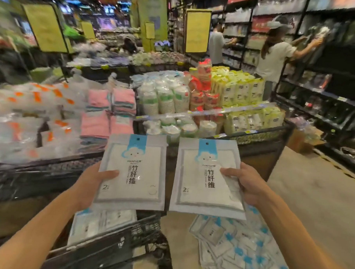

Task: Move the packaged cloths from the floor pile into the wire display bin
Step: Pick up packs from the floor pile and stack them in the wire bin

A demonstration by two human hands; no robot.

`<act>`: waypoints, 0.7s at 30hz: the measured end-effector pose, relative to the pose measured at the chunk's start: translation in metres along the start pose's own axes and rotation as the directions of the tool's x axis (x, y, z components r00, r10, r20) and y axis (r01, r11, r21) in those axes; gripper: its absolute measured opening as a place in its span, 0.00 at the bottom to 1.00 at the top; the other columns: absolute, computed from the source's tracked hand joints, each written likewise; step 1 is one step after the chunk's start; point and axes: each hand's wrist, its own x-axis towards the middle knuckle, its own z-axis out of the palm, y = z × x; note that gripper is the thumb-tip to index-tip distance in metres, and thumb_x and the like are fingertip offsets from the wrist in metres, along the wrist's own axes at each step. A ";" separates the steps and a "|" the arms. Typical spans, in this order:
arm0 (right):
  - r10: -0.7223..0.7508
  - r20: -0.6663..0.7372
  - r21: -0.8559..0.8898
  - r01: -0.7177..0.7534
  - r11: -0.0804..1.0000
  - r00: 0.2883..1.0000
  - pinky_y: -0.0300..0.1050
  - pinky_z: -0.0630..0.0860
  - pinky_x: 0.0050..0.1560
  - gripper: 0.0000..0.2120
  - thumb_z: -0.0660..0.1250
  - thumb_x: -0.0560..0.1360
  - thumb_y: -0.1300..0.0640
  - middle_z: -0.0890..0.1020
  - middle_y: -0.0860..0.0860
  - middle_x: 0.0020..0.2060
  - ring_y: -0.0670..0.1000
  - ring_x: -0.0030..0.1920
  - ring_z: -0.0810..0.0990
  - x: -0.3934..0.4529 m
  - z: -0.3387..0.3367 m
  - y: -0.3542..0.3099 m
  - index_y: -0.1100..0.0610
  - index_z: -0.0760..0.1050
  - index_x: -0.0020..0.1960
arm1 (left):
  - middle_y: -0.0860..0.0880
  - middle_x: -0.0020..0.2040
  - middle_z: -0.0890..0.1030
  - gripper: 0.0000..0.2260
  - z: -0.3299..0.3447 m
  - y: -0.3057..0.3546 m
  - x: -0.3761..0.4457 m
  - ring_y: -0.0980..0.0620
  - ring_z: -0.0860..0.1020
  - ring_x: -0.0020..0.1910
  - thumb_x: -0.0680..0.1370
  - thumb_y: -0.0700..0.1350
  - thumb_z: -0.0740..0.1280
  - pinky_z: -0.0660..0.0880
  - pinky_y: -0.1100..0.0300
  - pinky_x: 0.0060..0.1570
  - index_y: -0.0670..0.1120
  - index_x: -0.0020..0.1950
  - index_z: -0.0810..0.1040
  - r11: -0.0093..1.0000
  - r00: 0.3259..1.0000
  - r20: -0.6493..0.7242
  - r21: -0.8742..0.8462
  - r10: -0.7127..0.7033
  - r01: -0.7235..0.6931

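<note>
Head view: I look forward and down over both forearms into a shop aisle; the far part is blurred.
Left grip: my left hand (90,183) grasps a packaged cloth (132,173) at its left edge, thumb on the front, the other fingers hidden behind it.
Right grip: my right hand (244,183) grasps a second packaged cloth (206,177) at its right edge, thumb across the front; the rest of the fingers I cannot see.
Held packs: both are upright and face me, side by side with a narrow gap between them, each white with a blue tab and a cloud figure at the top.
Floor pile: more of the same packs lie in a loose heap (240,251) on the floor (312,193), near right, below my right hand.
Wire display bin: the dark wire bin (114,247) sits near left, below my left hand; a few packs (101,222) already lie flat inside it.
Left desk: a display desk (41,165) carries clear bags with orange marks (31,115) and, at its right end, folded pink cloths (108,113).
Far middle: a stand (262,138) holds stacked cups in plastic (168,99), red-printed cups (203,78) and yellow packs (237,90).
Right side: dark shelves (325,79) run along the aisle; two people (275,55) stand far right, reaching into them.
Signs: yellow boards (197,31) stand on posts at the far end.
</note>
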 end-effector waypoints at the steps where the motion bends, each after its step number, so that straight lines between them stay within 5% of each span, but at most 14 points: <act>1: 0.006 0.032 -0.012 -0.005 1.000 0.999 0.60 0.85 0.45 0.21 0.73 0.73 0.69 0.86 0.64 0.53 0.65 0.51 0.87 0.004 0.019 0.003 0.66 0.76 0.65 | 0.37 0.60 0.83 0.20 -0.018 -0.002 -0.006 0.33 0.83 0.57 0.76 0.37 0.69 0.76 0.34 0.61 0.44 0.68 0.78 1.000 0.999 -0.039 -0.008 -0.002 0.002; 6: 0.026 0.156 -0.084 -0.013 0.996 0.987 0.56 0.86 0.41 0.15 0.70 0.76 0.70 0.86 0.65 0.52 0.64 0.48 0.87 0.020 0.109 0.019 0.66 0.77 0.62 | 0.40 0.55 0.86 0.15 -0.101 -0.012 -0.028 0.38 0.86 0.50 0.79 0.35 0.67 0.85 0.46 0.41 0.47 0.64 0.79 0.998 0.983 -0.182 -0.060 0.006 -0.017; 14: 0.087 0.173 -0.197 -0.052 0.979 0.981 0.57 0.85 0.46 0.17 0.72 0.75 0.69 0.87 0.62 0.52 0.64 0.50 0.87 0.063 0.235 0.065 0.64 0.77 0.63 | 0.39 0.55 0.86 0.16 -0.244 -0.042 -0.019 0.35 0.84 0.51 0.78 0.32 0.66 0.80 0.41 0.49 0.45 0.64 0.77 0.994 0.945 -0.320 -0.097 -0.073 0.044; 17: 0.128 0.158 -0.210 -0.094 0.973 0.979 0.56 0.85 0.43 0.16 0.71 0.76 0.70 0.87 0.62 0.52 0.64 0.50 0.87 0.082 0.267 0.087 0.65 0.77 0.63 | 0.37 0.55 0.85 0.18 -0.279 -0.054 -0.009 0.35 0.83 0.49 0.75 0.29 0.62 0.80 0.44 0.44 0.43 0.63 0.75 0.989 0.934 -0.335 -0.120 -0.123 0.087; 21: 0.194 0.140 -0.260 -0.153 0.954 0.971 0.62 0.84 0.52 0.17 0.71 0.76 0.70 0.87 0.63 0.53 0.65 0.52 0.87 0.113 0.294 0.112 0.65 0.76 0.64 | 0.40 0.52 0.85 0.17 -0.306 -0.073 0.010 0.36 0.83 0.49 0.76 0.29 0.61 0.79 0.45 0.42 0.46 0.59 0.76 0.979 0.918 -0.352 -0.155 -0.181 0.134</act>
